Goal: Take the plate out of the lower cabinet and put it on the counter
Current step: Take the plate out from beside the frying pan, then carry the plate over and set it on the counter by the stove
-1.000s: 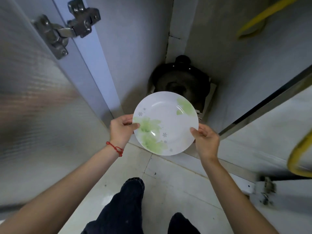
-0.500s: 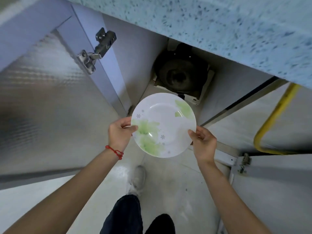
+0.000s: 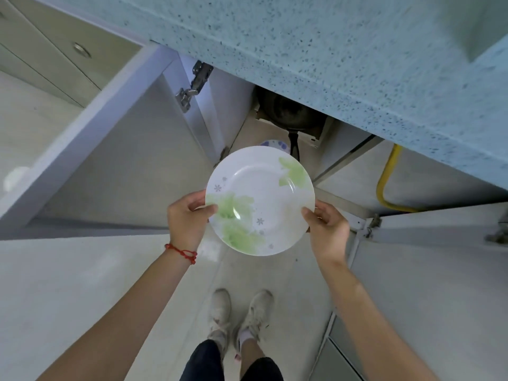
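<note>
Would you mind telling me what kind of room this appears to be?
Most likely a home kitchen: a speckled blue counter above an open lower cabinet holding a dark pan, with a yellow hose, probably gas.

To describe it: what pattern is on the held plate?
Head view: plate, white with green leaf prints.

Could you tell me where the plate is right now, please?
In the head view the plate is centre frame, held at its rim by the left hand and right hand, in front of the open cabinet and below the counter edge.
</note>
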